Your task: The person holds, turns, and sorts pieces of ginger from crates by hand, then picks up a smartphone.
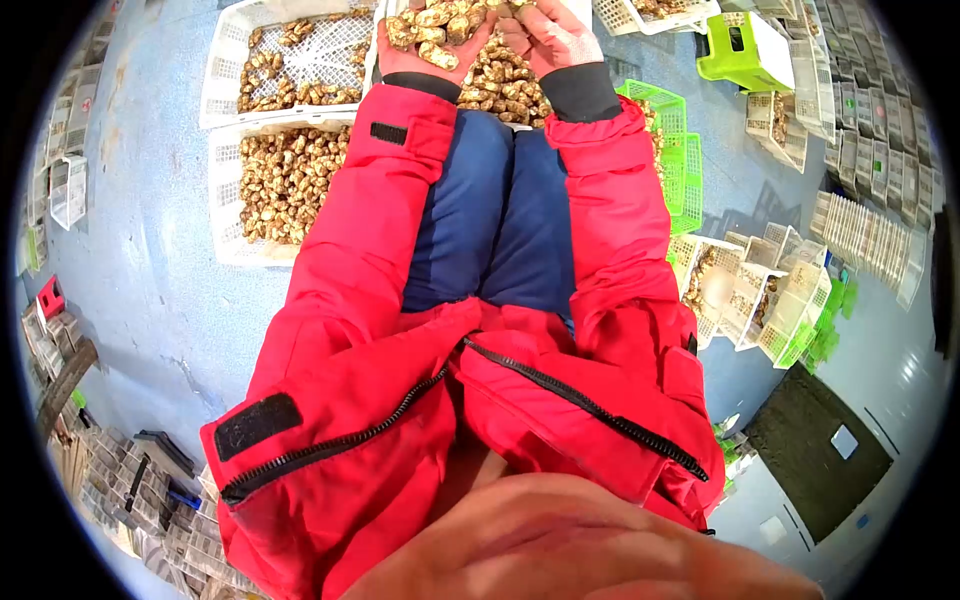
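Observation:
My left hand (440,62) is cupped around several knobbly brown-and-cream pieces (436,18), which look like small tubers or bulbs. One of them rests across its fingers. Beside it, my right hand (560,38) has its fingers curled in toward the same pieces; what they grip is hidden. Both hands are over a heap of the same knobbly pieces (500,85) at the top edge, just beyond my knees. A white crate (285,15) left of my hands has pieces scattered on its mesh bottom. Below it, another white crate (225,200) is densely filled.
Green crates (685,180) stand close to my right leg. A green-and-white stool (745,50) is farther right. White baskets (740,300) with more pieces sit at the right, and stacked crates line both sides. A dark mat (820,450) lies at lower right.

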The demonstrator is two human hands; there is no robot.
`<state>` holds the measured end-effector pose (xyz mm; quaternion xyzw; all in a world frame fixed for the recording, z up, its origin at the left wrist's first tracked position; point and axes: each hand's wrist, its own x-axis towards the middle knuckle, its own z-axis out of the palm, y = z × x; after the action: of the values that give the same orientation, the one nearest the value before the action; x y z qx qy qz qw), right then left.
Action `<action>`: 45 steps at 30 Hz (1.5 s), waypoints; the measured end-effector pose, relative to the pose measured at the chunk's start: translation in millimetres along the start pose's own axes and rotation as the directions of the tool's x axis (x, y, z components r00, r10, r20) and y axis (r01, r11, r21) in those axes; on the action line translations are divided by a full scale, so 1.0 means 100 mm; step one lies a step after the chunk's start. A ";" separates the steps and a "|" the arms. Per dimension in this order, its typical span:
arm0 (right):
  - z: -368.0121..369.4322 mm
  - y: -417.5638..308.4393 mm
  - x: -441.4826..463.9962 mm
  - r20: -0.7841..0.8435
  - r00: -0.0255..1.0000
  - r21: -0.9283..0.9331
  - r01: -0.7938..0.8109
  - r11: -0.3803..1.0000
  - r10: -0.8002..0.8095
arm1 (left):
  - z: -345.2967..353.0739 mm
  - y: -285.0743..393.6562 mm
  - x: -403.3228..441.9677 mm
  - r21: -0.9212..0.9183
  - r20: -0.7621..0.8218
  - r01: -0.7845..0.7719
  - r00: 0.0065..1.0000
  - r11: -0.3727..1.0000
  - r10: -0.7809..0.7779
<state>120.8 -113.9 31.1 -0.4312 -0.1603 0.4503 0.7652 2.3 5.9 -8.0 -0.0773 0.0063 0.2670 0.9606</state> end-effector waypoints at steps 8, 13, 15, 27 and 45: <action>-0.31 0.12 0.14 -0.075 0.974 -0.230 0.190 0.954 -0.212 | 0.25 -0.06 0.00 0.066 -0.220 -0.085 0.971 0.994 0.098; -0.16 0.22 0.16 0.062 0.921 -0.825 0.265 0.500 -0.386 | -0.12 0.03 0.05 0.012 -0.065 -0.050 0.997 0.999 0.051; -0.15 0.23 0.16 0.075 0.923 -0.895 0.229 0.382 -0.377 | -0.02 0.00 0.01 0.004 -0.076 -0.062 0.995 0.998 0.062; 0.33 -0.09 0.09 0.079 0.966 -0.784 0.213 0.583 -0.245 | 0.06 -0.06 0.01 0.288 -0.197 0.048 0.980 0.956 0.010; 0.30 -0.19 0.05 0.101 0.993 -0.160 0.082 0.984 -0.066 | 0.25 -0.11 0.05 0.028 -0.027 0.110 0.994 0.994 -0.109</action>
<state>115.5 -98.4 63.2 -0.4647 -0.2490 0.4270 0.7347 11.7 3.0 17.8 -0.0667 0.0183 0.2127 0.9747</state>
